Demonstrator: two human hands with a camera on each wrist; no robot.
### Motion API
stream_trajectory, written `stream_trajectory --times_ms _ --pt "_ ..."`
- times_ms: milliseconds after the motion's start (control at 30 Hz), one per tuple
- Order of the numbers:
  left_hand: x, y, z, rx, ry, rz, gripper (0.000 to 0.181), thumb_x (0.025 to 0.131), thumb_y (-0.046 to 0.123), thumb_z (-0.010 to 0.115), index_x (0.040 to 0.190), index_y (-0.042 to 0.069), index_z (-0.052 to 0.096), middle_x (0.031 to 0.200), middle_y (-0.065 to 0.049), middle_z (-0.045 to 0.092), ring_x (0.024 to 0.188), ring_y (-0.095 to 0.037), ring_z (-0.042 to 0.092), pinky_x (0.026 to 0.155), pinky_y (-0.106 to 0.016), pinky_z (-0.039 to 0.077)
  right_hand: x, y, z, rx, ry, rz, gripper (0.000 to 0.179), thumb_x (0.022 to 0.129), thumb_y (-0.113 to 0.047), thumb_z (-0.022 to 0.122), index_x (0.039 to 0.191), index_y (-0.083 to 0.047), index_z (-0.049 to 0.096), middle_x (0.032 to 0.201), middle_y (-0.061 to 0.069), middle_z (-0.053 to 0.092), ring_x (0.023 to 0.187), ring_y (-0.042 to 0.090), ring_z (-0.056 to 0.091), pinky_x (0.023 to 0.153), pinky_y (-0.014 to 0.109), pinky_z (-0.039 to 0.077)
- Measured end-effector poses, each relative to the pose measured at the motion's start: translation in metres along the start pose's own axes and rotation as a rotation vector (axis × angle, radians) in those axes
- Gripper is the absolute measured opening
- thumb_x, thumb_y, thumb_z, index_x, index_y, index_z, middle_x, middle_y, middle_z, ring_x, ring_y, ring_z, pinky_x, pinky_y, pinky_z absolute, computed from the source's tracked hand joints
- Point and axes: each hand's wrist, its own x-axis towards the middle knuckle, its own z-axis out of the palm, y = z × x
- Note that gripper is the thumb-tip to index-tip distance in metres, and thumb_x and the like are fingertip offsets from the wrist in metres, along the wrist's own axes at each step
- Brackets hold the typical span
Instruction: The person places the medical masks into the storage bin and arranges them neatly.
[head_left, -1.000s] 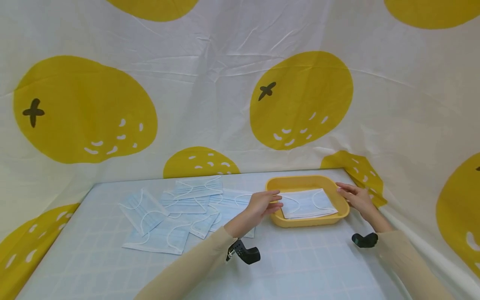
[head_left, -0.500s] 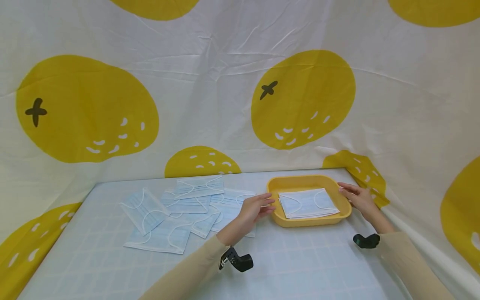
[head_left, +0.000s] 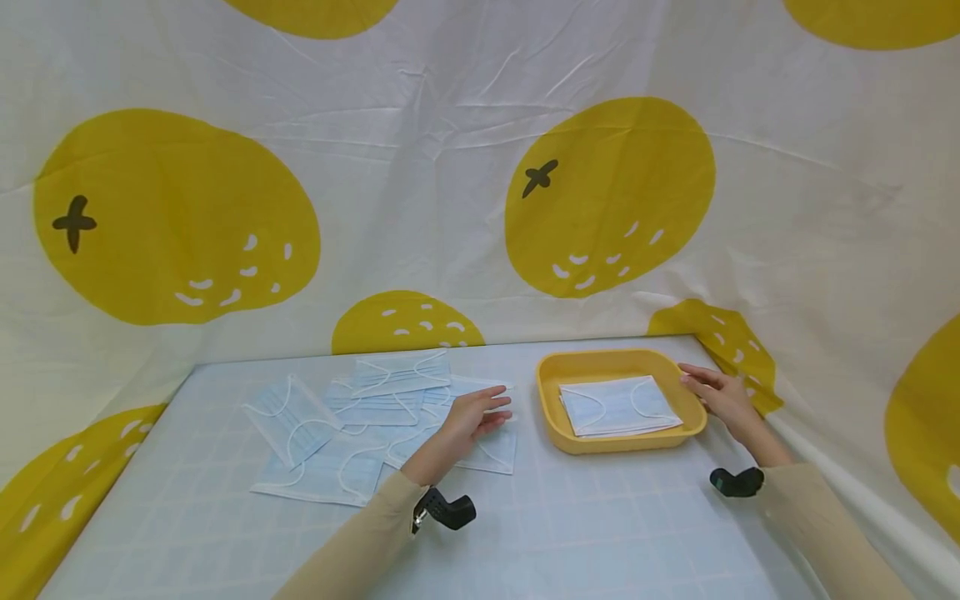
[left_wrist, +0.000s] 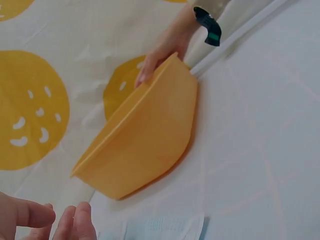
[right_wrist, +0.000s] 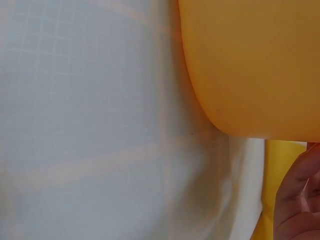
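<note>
In the head view, my left hand (head_left: 463, 427) is above the right part of a loose pile of blue pleated face masks (head_left: 315, 479). Its fingers are loosely bent, with nothing visible between them; the left wrist view shows its fingertips (left_wrist: 82, 220) near a mask's edge. My right hand (head_left: 726, 406) is at the right end of a yellow plastic tray (head_left: 607, 444), its fingers against the rim. The right wrist view shows that hand beside the tray's wall (right_wrist: 250, 65). Inside the tray lies a neat stack of face masks (head_left: 618, 407), ear loops on top.
A pale checked cloth covers the table (head_left: 585, 533). Behind and along the right side hangs a white curtain (head_left: 420, 208) with large yellow fruit prints. Bare cloth shows between the mask pile and the tray, and in front of both.
My left hand has drawn back from over the tray's left end, moving left to the mask pile. The right hand stays at the tray's right end.
</note>
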Motion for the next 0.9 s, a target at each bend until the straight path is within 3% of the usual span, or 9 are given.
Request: stream_trajectory --times_ms 300,667,767,900 --pt "0.002 0.001 -0.037 -0.006 0.033 0.041 0.043 0.096 0.008 0.054 0.138 0.000 0.048 0.134 -0.023 0.055 0.078 -0.008 0.065 0.072 -0.016 0.055 0.001 0.002 0.000 0.006 -0.011 -0.005 0.067 0.097 -0.049 0.047 0.146 -0.005 0.038 0.144 0.028 0.041 0.083 -0.011 0.049 0.073 0.009 0.050" --pt "-0.003 0.008 -0.083 0.035 0.174 0.026 0.044 0.096 0.014 0.055 0.139 0.004 0.048 0.135 -0.020 0.055 0.084 -0.010 0.067 0.079 -0.019 0.056 0.003 0.007 0.000 0.007 0.000 -0.003 0.068 0.096 -0.051 0.048 0.145 -0.005 0.039 0.146 0.027 0.040 0.090 -0.006 0.050 0.073 0.008 0.049" --pt "-0.006 0.011 -0.096 0.044 0.210 0.021 0.045 0.097 0.016 0.054 0.140 0.006 0.048 0.137 -0.019 0.053 0.083 -0.007 0.066 0.078 -0.017 0.055 0.007 0.013 -0.002 0.034 0.002 0.011 0.069 0.093 -0.054 0.053 0.144 -0.010 0.043 0.144 0.022 0.044 0.092 -0.001 0.052 0.073 0.010 0.050" --pt "-0.010 0.018 -0.112 0.061 0.233 0.013 0.045 0.099 0.018 0.052 0.142 0.008 0.046 0.140 -0.019 0.051 0.081 -0.005 0.065 0.077 -0.015 0.054 0.011 0.020 -0.004 0.067 0.010 0.021 0.071 0.087 -0.059 0.058 0.142 -0.016 0.048 0.125 -0.001 0.059 0.089 -0.005 0.054 0.072 0.012 0.050"
